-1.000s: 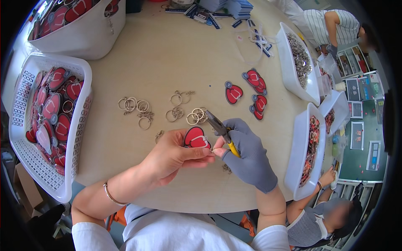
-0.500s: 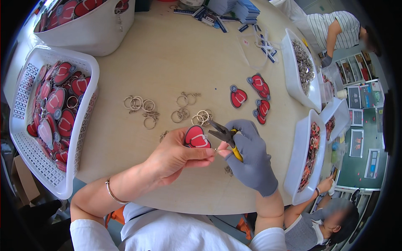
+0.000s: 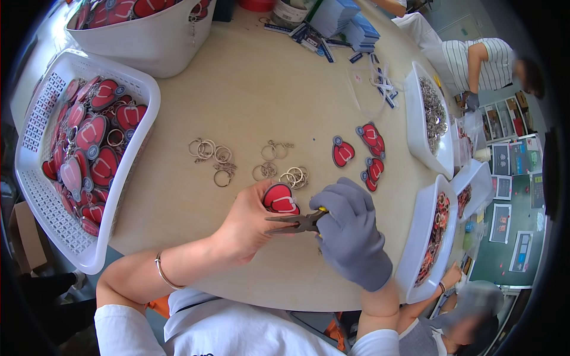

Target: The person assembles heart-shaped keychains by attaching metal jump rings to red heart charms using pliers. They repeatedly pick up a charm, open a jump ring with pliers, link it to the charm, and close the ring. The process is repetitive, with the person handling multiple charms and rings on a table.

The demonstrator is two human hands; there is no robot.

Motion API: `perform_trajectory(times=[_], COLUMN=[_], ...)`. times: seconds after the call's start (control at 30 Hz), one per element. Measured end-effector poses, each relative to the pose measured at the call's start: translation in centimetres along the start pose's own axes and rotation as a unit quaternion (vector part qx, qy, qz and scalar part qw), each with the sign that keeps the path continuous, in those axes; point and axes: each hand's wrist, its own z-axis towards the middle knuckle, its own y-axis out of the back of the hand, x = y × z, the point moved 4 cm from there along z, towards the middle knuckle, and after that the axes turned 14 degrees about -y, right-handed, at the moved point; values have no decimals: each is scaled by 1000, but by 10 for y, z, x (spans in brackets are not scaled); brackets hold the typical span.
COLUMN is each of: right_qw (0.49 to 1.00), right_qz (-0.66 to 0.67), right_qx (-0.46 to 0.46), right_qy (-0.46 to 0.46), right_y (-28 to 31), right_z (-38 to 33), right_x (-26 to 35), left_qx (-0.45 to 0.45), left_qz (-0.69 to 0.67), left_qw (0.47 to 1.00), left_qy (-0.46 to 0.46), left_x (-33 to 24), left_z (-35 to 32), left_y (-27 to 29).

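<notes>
My bare left hand [image 3: 246, 222] pinches a red, dark-edged flip-flop-shaped charm [image 3: 279, 198] at the table's near middle. My right hand [image 3: 351, 228], in a grey glove, is closed round yellow-handled pliers [image 3: 301, 223]. Their dark jaws point left and lie across the charm's lower edge, against my left fingers. Whether they grip a small link there cannot be made out. Just beyond my hands lie split key rings with short chains [image 3: 295, 177], and more key rings [image 3: 205, 149] lie farther left. Several loose red charms [image 3: 342, 152] rest to the right of them.
At left stand a white basket [image 3: 149, 110] of charms and a white bin [image 3: 148, 48]. Trays of metal parts [image 3: 414, 127] and reddish pieces [image 3: 408, 261] line the right edge. Blue boxes [image 3: 333, 18] sit at the back. Co-workers [image 3: 490, 62] are on the right.
The pliers have swung from pointing up and left to lying nearly level, and their jaws have come down to the charm's lower edge. The whole view has shifted slightly.
</notes>
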Motion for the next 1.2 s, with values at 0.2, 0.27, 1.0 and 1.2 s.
perform_trajectory(times=[0.2, 0.27, 1.0, 1.2], right_qw=[989, 989, 943, 940], right_qz=[11, 42, 238, 223], right_qx=[-110, -105, -31, -84], right_qy=[-94, -100, -230, -246], right_y=[-16, -18, -26, -10], right_z=[-12, -11, -7, -15], right_x=[4, 3, -43, -55], left_qx=[-78, -92, -61, -81], left_qz=[85, 100, 72, 46], left_qw=[984, 979, 985, 986], left_qy=[-134, -151, -145, -139], left_x=[-1, 2, 0, -4], left_z=[-6, -7, 8, 4], left_y=[-1, 1, 4, 4])
